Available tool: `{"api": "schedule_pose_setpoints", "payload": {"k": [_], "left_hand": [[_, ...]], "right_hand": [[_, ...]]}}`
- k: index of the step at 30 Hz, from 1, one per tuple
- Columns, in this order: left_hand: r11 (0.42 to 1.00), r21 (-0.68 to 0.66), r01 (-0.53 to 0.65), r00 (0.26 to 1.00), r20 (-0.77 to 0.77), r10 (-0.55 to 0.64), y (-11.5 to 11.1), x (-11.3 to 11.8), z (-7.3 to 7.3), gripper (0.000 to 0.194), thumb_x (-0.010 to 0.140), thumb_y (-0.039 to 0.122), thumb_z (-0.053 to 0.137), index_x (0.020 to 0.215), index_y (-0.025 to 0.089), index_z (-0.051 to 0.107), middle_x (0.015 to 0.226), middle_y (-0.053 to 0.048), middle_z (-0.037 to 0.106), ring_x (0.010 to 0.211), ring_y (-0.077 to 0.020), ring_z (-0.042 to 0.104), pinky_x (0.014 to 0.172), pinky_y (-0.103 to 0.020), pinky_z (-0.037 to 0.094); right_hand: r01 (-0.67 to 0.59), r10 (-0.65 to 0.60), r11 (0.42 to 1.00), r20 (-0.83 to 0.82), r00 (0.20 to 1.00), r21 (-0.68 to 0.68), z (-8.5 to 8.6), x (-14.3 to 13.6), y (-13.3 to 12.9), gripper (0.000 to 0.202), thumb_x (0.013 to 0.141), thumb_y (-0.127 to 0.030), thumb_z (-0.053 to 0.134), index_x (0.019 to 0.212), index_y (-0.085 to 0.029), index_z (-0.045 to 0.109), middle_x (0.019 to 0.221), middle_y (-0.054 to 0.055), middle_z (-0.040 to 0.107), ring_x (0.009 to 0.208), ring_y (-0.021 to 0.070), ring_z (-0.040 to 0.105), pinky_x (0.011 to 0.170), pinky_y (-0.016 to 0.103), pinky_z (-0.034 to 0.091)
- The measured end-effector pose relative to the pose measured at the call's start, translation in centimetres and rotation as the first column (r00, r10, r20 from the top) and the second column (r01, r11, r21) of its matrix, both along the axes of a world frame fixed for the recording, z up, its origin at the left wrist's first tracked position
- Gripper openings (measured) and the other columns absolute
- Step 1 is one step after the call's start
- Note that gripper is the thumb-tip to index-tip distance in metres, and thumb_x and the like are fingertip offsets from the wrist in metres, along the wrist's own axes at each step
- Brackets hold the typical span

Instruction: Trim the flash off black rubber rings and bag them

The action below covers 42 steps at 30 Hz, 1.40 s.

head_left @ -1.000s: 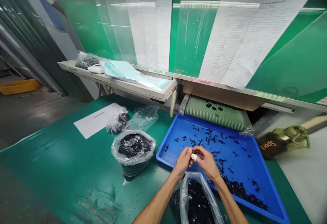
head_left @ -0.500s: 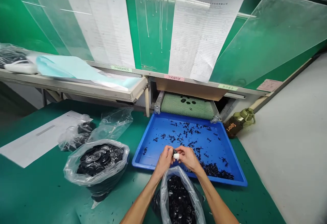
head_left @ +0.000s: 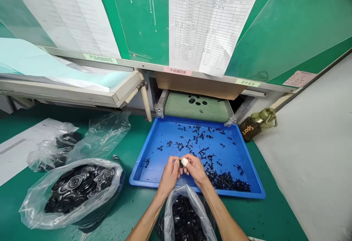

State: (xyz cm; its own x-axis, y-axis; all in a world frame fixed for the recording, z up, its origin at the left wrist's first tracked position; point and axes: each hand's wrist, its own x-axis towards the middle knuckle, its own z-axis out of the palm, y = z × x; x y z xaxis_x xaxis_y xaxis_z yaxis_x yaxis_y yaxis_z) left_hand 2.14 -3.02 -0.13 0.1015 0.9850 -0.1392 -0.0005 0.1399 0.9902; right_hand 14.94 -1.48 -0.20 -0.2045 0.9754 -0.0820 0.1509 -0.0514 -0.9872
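My left hand [head_left: 168, 172] and my right hand [head_left: 195, 168] meet over the front edge of a blue tray [head_left: 154, 182]. Pinched between their fingertips is a small black round part [head_left: 180, 163], mostly covered by the fingers. A white wrap [head_left: 184, 161] covers a fingertip of the right hand. Directly below, between my forearms, stands an open clear plastic bag [head_left: 168, 215] filled with shiny black pieces. Little black scraps [head_left: 228, 181] lie scattered in the tray, heaped thickest at its front right.
At left, another open bag [head_left: 33, 215] holds black ringed discs [head_left: 75, 182]. Behind it lie a small tied bag [head_left: 59, 149] and white paper [head_left: 16, 149]. A green conveyor belt [head_left: 178, 105] carrying a few black discs ends above the tray. A bottle [head_left: 254, 125] stands by the right wall.
The camera view has shifted, so the bags at left appear larger and farther left. Both hands stay together over the tray edge, their fingers slightly repositioned around the black part.
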Motion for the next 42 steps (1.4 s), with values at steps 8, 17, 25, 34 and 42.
{"api": "schedule_pose_setpoints", "payload": {"k": [8,17,25,34,42], "left_hand": [[0.989,-0.066,-0.132,0.979,0.15,0.14,0.4,0.0,0.2,0.037,0.083,0.05,0.047,0.101,0.017,0.051,0.056,0.002,0.06,0.048,-0.0123,0.053,0.048,-0.024,0.044],[0.972,-0.204,-0.114,0.964,0.214,0.158,0.8,-0.1,-0.2,0.053,0.073,0.058,0.056,0.105,0.015,0.052,0.058,-0.003,0.065,0.053,-0.0171,0.06,0.056,-0.03,0.049],[0.954,-0.283,-0.096,0.869,0.443,0.219,1.2,-0.8,1.5,0.04,0.073,0.054,0.06,0.089,0.019,0.054,0.081,-0.003,0.059,0.067,-0.0134,0.059,0.048,-0.021,0.042],[0.976,-0.217,0.021,0.929,0.366,0.062,1.5,-0.1,1.0,0.042,0.072,0.058,0.058,0.082,0.019,0.046,0.059,0.007,0.044,0.043,-0.0033,0.033,0.038,-0.014,0.013],[0.991,-0.121,-0.063,0.984,0.157,0.082,1.4,0.9,-0.3,0.05,0.068,0.071,0.049,0.072,0.021,0.041,0.051,0.009,0.038,0.04,-0.0072,0.033,0.039,-0.019,0.021]], "right_hand": [[-0.034,-0.35,0.863,0.643,0.681,0.505,7.0,8.5,11.5,0.032,0.082,-0.012,0.04,0.105,-0.019,0.062,0.106,0.009,0.059,0.097,0.0199,0.056,0.085,0.033,0.044],[0.061,-0.471,0.853,0.715,0.516,0.518,10.8,11.8,25.0,0.023,0.075,-0.011,0.05,0.09,-0.015,0.067,0.091,0.009,0.065,0.084,0.0186,0.059,0.075,0.027,0.043],[-0.149,-0.393,0.79,0.677,0.622,0.595,9.6,7.5,14.2,0.031,0.085,-0.012,0.039,0.099,-0.02,0.065,0.091,0.006,0.065,0.073,0.0155,0.058,0.067,0.027,0.045],[-0.481,-0.022,0.783,0.791,0.612,0.394,4.1,0.4,-0.1,0.032,0.083,-0.007,0.038,0.103,-0.021,0.058,0.089,0.005,0.06,0.079,0.0165,0.055,0.068,0.026,0.044],[-0.113,-0.054,0.945,0.491,0.869,0.305,2.5,0.9,0.1,0.026,0.082,-0.019,0.041,0.099,-0.022,0.061,0.077,0.0,0.061,0.073,0.0154,0.055,0.068,0.025,0.042]]}}
